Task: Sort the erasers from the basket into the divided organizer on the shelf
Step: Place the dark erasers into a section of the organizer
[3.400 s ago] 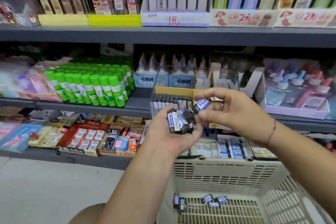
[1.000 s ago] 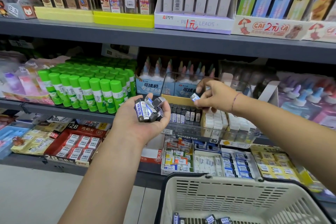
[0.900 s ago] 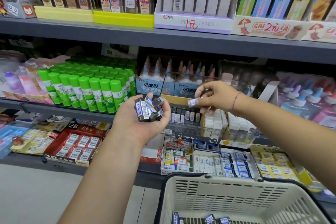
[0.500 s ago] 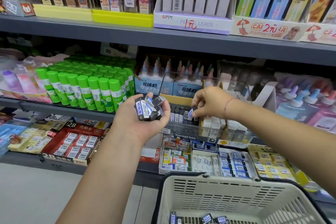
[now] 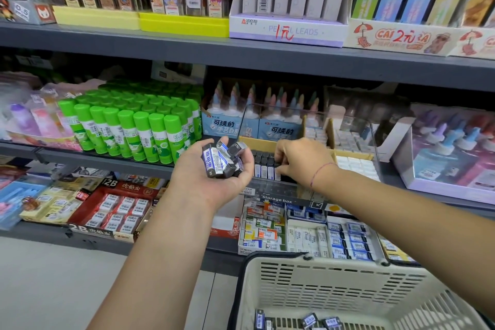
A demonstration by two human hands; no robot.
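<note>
- Faces a grey metal shop shelf (image 5: 107,162) with two bare forearms stretched forward.
- Cradles in the upturned left hand (image 5: 211,179) a loose clump of small black block erasers (image 5: 218,162) in blue-and-white paper sleeves, with fingers and thumb curled up round them. At least five showing, the full count hidden by the pile.
- Holds that clump just left of the clear plastic divided organizer (image 5: 276,199), labelled "Storage box" and set on the middle shelf.
- Has the right hand (image 5: 300,158) down inside the organizer's left compartment, knuckles up and fingers bent. Fingertips (image 5: 278,169) touch the front row of standing black erasers (image 5: 263,170). Cannot tell whether pinching one eraser or only pressing on it.
- Wears one thin purple thread bracelet (image 5: 320,173) on the right wrist.
- Further right in the organizer, behind brown cardboard dividers: white block erasers (image 5: 356,165) in neat rows. At least three compartments in view.
- Low at the right: one cream slotted plastic basket (image 5: 321,265), with four sleeved black erasers (image 5: 310,320) lying loose on its floor, well apart from both hands.
- Left of the hands, on the same shelf: green-capped glue sticks (image 5: 128,128) packed upright, eight in the front row.
</note>
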